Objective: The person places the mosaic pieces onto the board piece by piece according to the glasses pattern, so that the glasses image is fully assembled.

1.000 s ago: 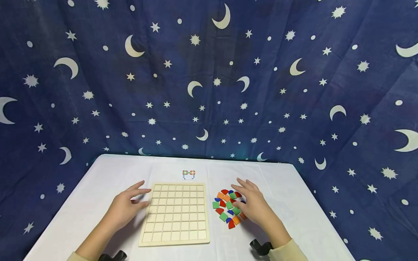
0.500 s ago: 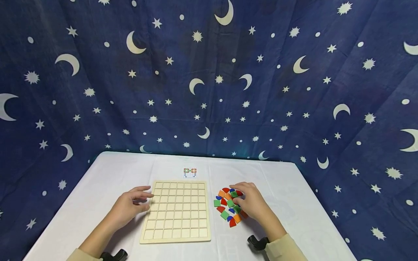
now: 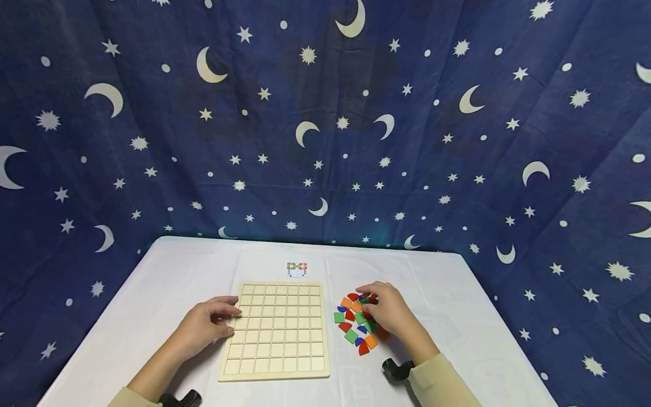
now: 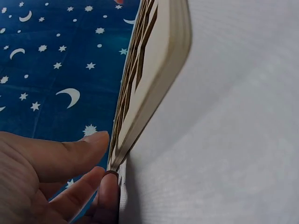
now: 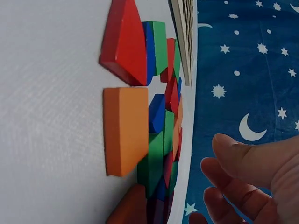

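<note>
My left hand (image 3: 203, 325) is at the left edge of a pale wooden board (image 3: 274, 375) divided into a grid of square cells. In the left wrist view, its thumb and fingertips come right at the board's rim (image 4: 154, 88). My right hand (image 3: 390, 310) hovers over a cluster of coloured flat pieces, fingers loosely bent, covering some of them. Among these are a green square (image 3: 351, 336), an orange square (image 3: 371, 341), a red rounded wedge (image 3: 364, 349) and a blue half-round piece (image 3: 361, 328). In the right wrist view, nothing shows between the thumb and fingers (image 5: 224, 205).
A small printed card (image 3: 297, 269) with a coloured pattern lies behind the board. White cloth (image 3: 447, 316) covers the table. A dark blue curtain (image 3: 244, 141) with moons and stars hangs behind. Black wrist mounts (image 3: 398, 369) sit at both wrists.
My right hand has come down closer over the pieces, its fingers drawing in. My left hand has shifted slightly toward the board's left edge. The head view has tilted a little.
</note>
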### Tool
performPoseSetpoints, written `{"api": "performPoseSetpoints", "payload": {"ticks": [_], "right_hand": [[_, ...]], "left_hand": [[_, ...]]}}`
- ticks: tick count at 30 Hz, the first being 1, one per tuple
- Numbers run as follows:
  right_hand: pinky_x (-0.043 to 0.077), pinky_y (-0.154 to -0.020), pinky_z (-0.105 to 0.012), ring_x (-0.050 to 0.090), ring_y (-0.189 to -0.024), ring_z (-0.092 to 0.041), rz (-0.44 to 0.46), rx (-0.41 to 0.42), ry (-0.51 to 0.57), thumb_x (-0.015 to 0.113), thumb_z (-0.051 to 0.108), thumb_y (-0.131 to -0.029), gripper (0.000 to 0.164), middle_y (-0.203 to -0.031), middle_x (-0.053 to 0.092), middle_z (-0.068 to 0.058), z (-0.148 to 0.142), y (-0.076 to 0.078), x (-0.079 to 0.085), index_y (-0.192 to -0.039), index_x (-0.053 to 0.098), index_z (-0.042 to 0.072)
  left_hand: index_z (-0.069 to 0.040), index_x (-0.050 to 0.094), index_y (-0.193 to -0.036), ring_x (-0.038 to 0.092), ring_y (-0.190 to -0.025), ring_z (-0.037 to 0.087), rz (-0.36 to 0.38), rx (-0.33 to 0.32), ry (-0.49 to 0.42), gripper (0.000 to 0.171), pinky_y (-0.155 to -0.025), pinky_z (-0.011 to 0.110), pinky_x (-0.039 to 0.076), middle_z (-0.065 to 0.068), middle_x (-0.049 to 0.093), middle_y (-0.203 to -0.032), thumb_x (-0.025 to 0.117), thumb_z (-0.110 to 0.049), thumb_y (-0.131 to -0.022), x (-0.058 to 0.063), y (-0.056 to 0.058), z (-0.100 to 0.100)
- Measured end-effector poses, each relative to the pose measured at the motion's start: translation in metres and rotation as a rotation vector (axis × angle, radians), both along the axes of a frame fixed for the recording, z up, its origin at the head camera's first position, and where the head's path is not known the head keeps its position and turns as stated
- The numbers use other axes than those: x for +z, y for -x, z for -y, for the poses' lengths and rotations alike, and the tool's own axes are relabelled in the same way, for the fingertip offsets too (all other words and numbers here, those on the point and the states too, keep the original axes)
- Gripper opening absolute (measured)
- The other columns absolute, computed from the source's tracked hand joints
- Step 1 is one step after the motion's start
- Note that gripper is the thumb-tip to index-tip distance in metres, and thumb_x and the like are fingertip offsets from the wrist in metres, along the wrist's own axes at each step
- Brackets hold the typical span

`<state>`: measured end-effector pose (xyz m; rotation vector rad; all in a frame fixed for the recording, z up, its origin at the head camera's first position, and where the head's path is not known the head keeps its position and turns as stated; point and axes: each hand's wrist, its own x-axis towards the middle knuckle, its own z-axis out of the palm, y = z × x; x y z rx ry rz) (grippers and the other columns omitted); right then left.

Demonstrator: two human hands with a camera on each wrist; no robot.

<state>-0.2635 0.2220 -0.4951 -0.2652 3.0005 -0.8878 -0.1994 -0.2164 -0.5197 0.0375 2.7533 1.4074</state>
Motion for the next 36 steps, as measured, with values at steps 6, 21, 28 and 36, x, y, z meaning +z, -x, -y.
{"api": "performPoseSetpoints", "payload": {"ticks": [6,21,28,36], "right_hand": [[0.059,-0.094,-0.042,0.058,-0.093,-0.016,0.058,-0.017,-0.029,0.089,0.014,-0.088,0.024,-0.095,0.068,0.006,0.003,0.006,-0.007,-0.11,0.083,0.021],[0.054,-0.082,-0.035,0.054,-0.084,-0.018,0.056,-0.082,-0.081,0.092,0.021,-0.086,0.018,-0.087,0.062,0.0,0.01,0.008,-0.018,-0.099,0.081,0.015],[0.055,-0.085,-0.036,0.054,-0.086,-0.019,0.069,-0.104,-0.064,0.09,0.018,-0.087,0.015,-0.089,0.06,-0.001,0.016,0.009,-0.018,-0.096,0.078,0.017],[0.059,-0.093,-0.04,0.054,-0.09,-0.018,0.077,-0.079,-0.046,0.087,0.011,-0.089,0.019,-0.093,0.06,0.0,0.021,0.01,-0.019,-0.098,0.073,0.02]], "left_hand": [[-0.015,0.083,-0.109,0.065,-0.106,0.016,0.018,-0.016,-0.007,0.039,-0.08,0.019,0.055,0.011,0.063,-0.155,0.091,0.002,-0.075,0.0,-0.001,-0.003],[-0.015,0.083,-0.106,0.067,-0.103,0.014,0.025,-0.012,0.002,0.036,-0.08,0.018,0.056,0.011,0.061,-0.156,0.087,0.006,-0.076,-0.002,-0.002,-0.004],[-0.013,0.083,-0.106,0.066,-0.1,0.011,0.018,-0.017,0.019,0.034,-0.08,0.017,0.056,0.011,0.06,-0.157,0.088,0.003,-0.077,-0.001,-0.004,-0.003],[-0.012,0.083,-0.107,0.067,-0.102,0.01,0.018,-0.015,0.027,0.035,-0.081,0.017,0.057,0.013,0.06,-0.157,0.089,0.001,-0.076,0.002,-0.003,-0.002]]}}
